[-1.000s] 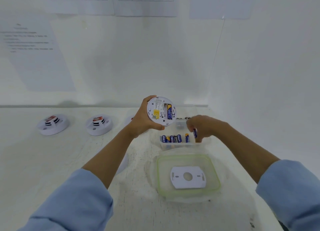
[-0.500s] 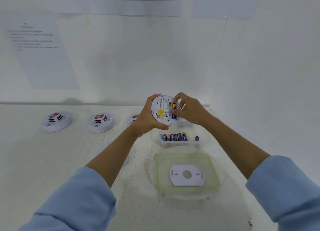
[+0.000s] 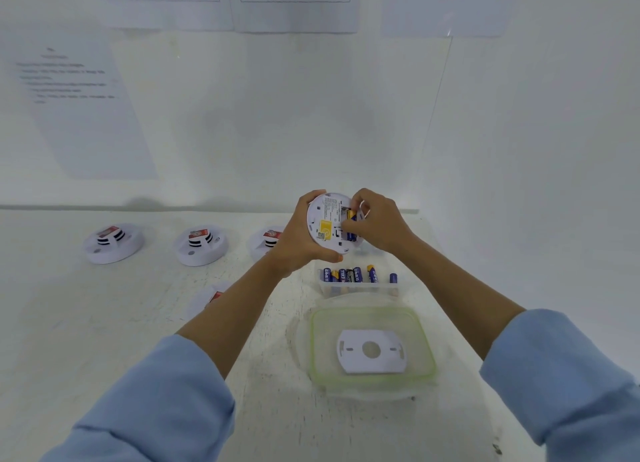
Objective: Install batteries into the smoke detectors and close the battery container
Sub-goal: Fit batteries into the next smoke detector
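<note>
Between our 2 hands the smoke detector [image 3: 327, 224] is held up, back facing us: our left hand [image 3: 296, 241] grips its rim, our right hand [image 3: 379, 222] pinches a battery [image 3: 351, 223] against that back. The battery's long axis runs upright, just left of the right palm; we judge an inward press would seat it.

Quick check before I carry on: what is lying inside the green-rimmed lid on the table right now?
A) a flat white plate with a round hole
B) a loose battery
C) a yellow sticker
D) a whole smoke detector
A: a white plate with a round hole in its middle lies flat inside the lid, which sits on the near side of the battery container.
</note>
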`<control>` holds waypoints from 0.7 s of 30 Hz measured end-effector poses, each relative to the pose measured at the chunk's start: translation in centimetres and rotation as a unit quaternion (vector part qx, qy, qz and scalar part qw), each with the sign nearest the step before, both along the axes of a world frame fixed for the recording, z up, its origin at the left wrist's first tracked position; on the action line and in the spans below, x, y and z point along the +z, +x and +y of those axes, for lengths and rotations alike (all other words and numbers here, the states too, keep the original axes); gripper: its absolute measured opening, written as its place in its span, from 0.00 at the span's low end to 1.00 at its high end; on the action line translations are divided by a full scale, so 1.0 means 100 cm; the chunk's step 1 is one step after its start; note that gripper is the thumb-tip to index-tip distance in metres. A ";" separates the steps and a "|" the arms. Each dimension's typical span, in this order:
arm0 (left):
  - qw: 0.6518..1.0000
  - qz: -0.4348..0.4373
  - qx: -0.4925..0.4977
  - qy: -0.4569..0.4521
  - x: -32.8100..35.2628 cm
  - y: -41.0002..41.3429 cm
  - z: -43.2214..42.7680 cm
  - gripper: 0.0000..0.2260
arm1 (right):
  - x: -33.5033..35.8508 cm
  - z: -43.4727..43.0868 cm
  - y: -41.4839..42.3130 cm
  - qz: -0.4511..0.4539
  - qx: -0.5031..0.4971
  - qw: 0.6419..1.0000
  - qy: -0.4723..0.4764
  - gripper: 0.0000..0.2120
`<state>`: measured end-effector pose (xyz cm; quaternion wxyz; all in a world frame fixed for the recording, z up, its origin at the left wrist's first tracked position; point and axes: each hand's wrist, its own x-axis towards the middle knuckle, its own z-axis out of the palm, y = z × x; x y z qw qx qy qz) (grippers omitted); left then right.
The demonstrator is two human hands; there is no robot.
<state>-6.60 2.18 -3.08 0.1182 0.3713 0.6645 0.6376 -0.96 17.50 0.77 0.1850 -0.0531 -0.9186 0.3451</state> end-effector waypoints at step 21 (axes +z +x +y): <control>1.000 0.007 0.005 -0.004 -0.002 -0.010 0.004 0.44 | 0.004 0.002 -0.001 0.106 -0.021 0.992 -0.064 0.13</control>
